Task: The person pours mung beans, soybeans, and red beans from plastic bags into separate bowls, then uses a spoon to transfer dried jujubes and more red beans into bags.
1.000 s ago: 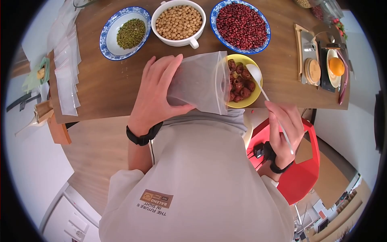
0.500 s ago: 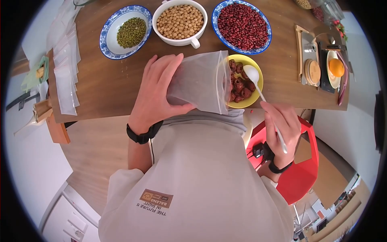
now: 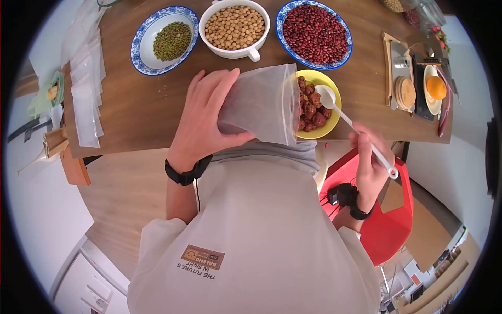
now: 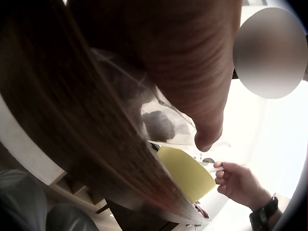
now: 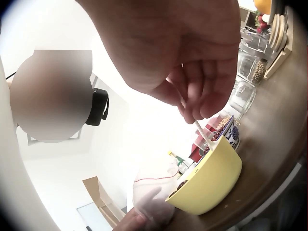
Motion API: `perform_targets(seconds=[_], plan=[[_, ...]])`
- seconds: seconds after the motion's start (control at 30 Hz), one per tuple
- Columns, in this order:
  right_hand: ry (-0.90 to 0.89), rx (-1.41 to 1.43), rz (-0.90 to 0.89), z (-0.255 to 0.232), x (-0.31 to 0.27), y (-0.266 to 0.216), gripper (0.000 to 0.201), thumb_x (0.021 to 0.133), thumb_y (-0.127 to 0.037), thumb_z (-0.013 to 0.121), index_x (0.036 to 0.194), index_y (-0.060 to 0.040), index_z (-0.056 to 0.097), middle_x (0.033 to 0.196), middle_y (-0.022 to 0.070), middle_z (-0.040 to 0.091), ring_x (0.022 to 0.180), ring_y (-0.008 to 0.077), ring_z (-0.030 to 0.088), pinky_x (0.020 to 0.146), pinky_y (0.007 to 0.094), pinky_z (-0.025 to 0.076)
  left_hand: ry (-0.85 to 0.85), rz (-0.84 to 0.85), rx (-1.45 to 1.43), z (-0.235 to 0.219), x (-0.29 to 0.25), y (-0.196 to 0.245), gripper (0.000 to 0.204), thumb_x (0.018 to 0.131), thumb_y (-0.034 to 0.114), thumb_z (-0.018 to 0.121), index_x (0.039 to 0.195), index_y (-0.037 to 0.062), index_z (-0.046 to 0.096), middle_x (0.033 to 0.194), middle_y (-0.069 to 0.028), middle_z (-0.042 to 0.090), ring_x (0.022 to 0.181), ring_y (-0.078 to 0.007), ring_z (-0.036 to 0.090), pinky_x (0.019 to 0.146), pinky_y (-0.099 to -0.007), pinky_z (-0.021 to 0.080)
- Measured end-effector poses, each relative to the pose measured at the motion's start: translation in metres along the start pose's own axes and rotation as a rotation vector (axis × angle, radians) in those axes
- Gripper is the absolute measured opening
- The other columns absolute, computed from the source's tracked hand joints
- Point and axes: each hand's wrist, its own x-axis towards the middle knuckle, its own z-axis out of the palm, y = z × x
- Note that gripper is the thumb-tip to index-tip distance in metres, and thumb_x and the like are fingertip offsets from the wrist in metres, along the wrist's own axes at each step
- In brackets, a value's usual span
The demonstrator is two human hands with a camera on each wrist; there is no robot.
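Your L hand [image 3: 201, 123]: fingers clamped on clear bag [image 3: 257, 107]. Your R hand [image 3: 369, 175]: fingers clamped on wht. spoon [image 3: 346, 119]. Yellow bowl [image 3: 332, 123] (w/ dk-red fruit [image 3: 309, 111]): bag's 3 o'clock.

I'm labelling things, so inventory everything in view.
Green beans: one bowlful, green, far left
Chickpeas: one bowlful, tan, far middle
Red beans: one bowlful, red, right of chickpeas
Fruit bowl: one, yellow, near edge
Spoon: one, white, in fruit bowl
Held bag: one, clear, at fruit bowl
Flat bags: several, clear, left
Orange: one, orange, right
Jars: several, clear, far right
Table: one, brown, centre
Chair: one, red, lower right
Shirt: one, pale, bottom
Left hand: one, holding bag
Right hand: one, holding spoon
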Motion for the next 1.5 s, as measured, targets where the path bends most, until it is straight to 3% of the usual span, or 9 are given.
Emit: perform_targets(seconds=[0.07,0.17,0.3,0.4,0.8,0.93,1.0,1.23,1.5], plan=[[-0.097,-0.163,-0.27,-0.005,0.0,0.002,0.016,0.099,-0.008,0.066,0.105,0.0021,0.076,0.083,0.0112,0.073,0.075,0.0181,0.068,0.067,0.0282,0.051,-0.004,-0.002,0.004,0.0,-0.001,0.0,0.106,0.06,0.035,0.093,0.151,0.0082,0.044,0.138,-0.013,0.054,0.128,-0.035,0.051,0.116,-0.0612,0.033],[-0.13,-0.135,-0.358,-0.005,0.0,0.005,0.015,0.098,-0.008,0.066,0.104,0.0008,0.076,0.083,0.0109,0.072,0.074,0.0185,0.067,0.066,0.0293,0.051,0.003,0.008,-0.004,0.002,0.0,0.001,0.106,0.061,0.034,0.093,0.151,0.0078,0.044,0.138,-0.013,0.054,0.128,-0.035,0.051,0.116,-0.0613,0.033],[-0.144,-0.063,-0.209,-0.002,0.001,0.014,0.017,0.1,-0.008,0.065,0.107,0.0027,0.075,0.083,0.0105,0.072,0.073,0.0179,0.065,0.067,0.0299,0.052,0.006,0.007,0.009,0.001,-0.001,0.001,0.106,0.061,0.035,0.093,0.151,0.0075,0.045,0.138,-0.0133,0.054,0.128,-0.035,0.051,0.116,-0.0612,0.033],[0.022,0.294,0.053,-0.001,0.0,0.019,0.025,0.105,-0.014,0.061,0.113,0.0077,0.071,0.084,0.0102,0.071,0.072,0.0168,0.063,0.068,0.0305,0.054,0.014,0.006,0.009,0.001,-0.002,0.0,0.106,0.061,0.035,0.093,0.151,0.0075,0.045,0.138,-0.0135,0.054,0.128,-0.0347,0.051,0.116,-0.0612,0.033],[0.024,0.452,-0.092,0.008,-0.012,-0.006,0.027,0.104,-0.016,0.061,0.109,0.0084,0.071,0.082,0.0124,0.071,0.068,0.018,0.066,0.062,0.031,0.054,0.001,-0.003,0.011,0.002,-0.002,0.001,0.106,0.061,0.035,0.093,0.151,0.0078,0.045,0.139,-0.0136,0.053,0.13,-0.0345,0.05,0.116,-0.0613,0.032],[-0.126,0.234,-0.301,0.024,-0.007,-0.022,0.018,0.099,-0.009,0.065,0.107,0.0053,0.072,0.088,0.014,0.073,0.069,0.0212,0.067,0.062,0.0314,0.054,0.004,-0.003,0.006,0.003,-0.001,0.001,0.106,0.061,0.035,0.093,0.151,0.0081,0.045,0.14,-0.0134,0.053,0.13,-0.0349,0.05,0.116,-0.0612,0.032],[-0.37,-0.074,-0.667,0.029,0.002,-0.031,0.015,0.093,-0.004,0.068,0.104,0.0043,0.073,0.092,0.0155,0.073,0.072,0.0237,0.068,0.063,0.0318,0.054,0.009,-0.003,0.002,0.003,-0.002,0.0,0.106,0.061,0.035,0.093,0.151,0.0083,0.045,0.139,-0.0134,0.053,0.13,-0.0352,0.05,0.116,-0.0613,0.032],[-0.022,-0.192,-0.446,-0.003,-0.004,-0.02,0.014,0.09,-0.001,0.069,0.101,0.0035,0.075,0.089,0.0139,0.072,0.072,0.0239,0.067,0.065,0.0336,0.052,0.017,-0.001,-0.013,0.002,-0.002,-0.001,0.104,0.062,0.034,0.093,0.151,0.0088,0.045,0.139,-0.013,0.053,0.128,-0.0351,0.051,0.116,-0.0616,0.033],[-0.18,-0.368,-0.468,0.004,0.01,-0.004,0.018,0.091,0.0,0.07,0.108,0.0003,0.076,0.09,0.0117,0.072,0.08,0.0213,0.067,0.067,0.0301,0.051,0.023,0.012,-0.012,0.003,0.0,-0.001,0.103,0.063,0.034,0.093,0.151,0.0084,0.045,0.138,-0.013,0.054,0.128,-0.0344,0.051,0.116,-0.0614,0.033]])
